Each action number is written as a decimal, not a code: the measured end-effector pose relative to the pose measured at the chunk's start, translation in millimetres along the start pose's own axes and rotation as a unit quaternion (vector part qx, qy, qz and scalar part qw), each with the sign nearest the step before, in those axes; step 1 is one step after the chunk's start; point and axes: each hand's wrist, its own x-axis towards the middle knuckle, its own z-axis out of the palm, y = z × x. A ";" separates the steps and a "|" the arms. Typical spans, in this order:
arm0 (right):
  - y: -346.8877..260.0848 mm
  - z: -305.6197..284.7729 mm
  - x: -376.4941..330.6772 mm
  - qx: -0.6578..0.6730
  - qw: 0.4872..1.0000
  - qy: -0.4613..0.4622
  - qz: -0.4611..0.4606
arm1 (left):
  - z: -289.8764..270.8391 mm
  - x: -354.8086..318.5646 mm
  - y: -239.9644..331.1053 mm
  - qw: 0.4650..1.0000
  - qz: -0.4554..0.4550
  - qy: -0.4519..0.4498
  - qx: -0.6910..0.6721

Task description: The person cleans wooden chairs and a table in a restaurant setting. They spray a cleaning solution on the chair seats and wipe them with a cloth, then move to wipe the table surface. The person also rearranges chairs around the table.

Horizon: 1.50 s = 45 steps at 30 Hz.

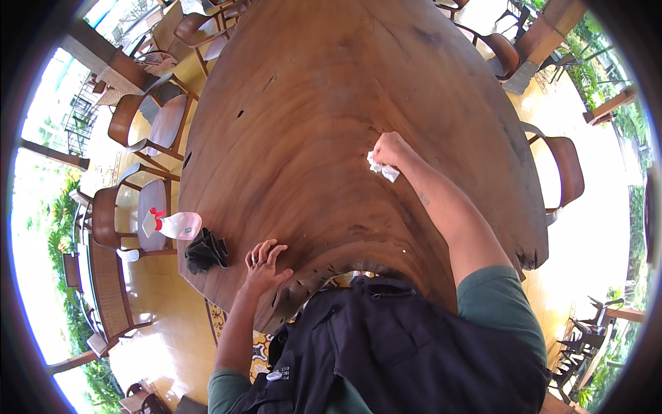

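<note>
A big brown wooden table point(310, 138) with a natural curved grain fills the middle of the head view. My right hand point(393, 149) is closed around a crumpled white tissue point(383, 168) and presses it against the tabletop, right of the middle. Close to the near left edge, my left hand point(265, 266) rests on the wood with its fingers spread, a ring on one finger. To the left of that hand lies a bunched black cloth point(207, 251). Beside the cloth is a spray bottle point(181, 225) with pinkish liquid and a red and white nozzle.
Wooden armchairs with pale seats stand along the left side, among them one chair point(165, 127) close to the table edge. Another chair point(567, 171) is at the right. The table's near edge curves inward by my body, with rough cracks and holes.
</note>
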 end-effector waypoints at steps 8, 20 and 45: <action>41.5 -1.4 -108.8 0.573 0.805 -0.020 0.153 | 6.1 -4.1 -1.9 1.000 0.004 0.015 0.002; 114.3 101.5 -457.8 0.725 0.558 0.350 0.200 | 9.0 -7.5 -2.5 0.999 -0.022 0.011 -0.042; 559.4 156.2 -957.4 0.649 0.160 0.685 0.291 | 272.8 69.4 808.4 0.814 0.443 -0.374 -0.019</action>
